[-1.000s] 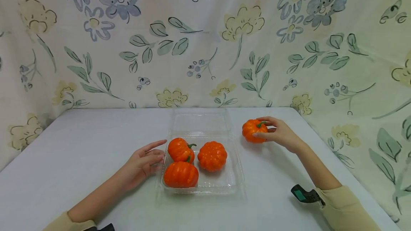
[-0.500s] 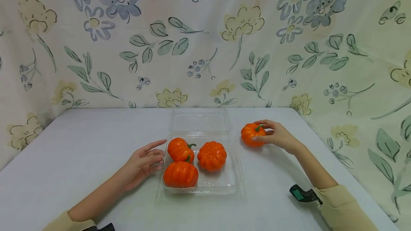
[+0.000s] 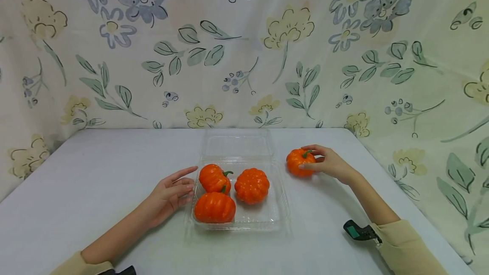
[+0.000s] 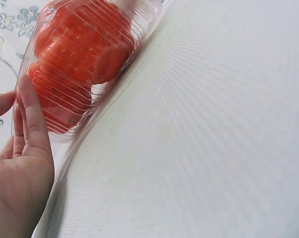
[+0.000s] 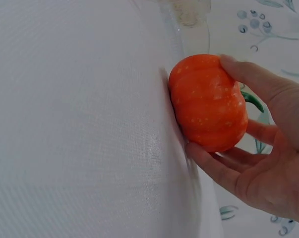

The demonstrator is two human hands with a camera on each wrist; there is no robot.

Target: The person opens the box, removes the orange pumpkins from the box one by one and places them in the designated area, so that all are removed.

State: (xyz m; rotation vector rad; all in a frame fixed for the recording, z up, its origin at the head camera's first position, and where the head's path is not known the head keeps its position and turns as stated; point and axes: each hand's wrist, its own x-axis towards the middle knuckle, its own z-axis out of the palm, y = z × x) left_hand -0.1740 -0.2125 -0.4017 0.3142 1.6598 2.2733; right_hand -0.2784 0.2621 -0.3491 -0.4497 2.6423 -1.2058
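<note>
A small orange pumpkin with a green stem sits on the table right of a clear plastic clamshell box. My right hand grips it, thumb on one side and fingers round the other, as the right wrist view shows on the pumpkin. My left hand rests its fairly straight fingers against the left wall of the box. Inside the box are three more pumpkins: one at the back left, one at the front left, and one at the right, its stem hidden.
The box's lid lies folded back behind it, open. Under everything is a white table, its far edge meeting a flowered cloth that hangs behind. Black wrist devices, one with a small screen, sit at both sleeves.
My right hand has come slightly nearer and to the left with the pumpkin, which now sits lower in the head view. My left hand and the box have stayed in place.
</note>
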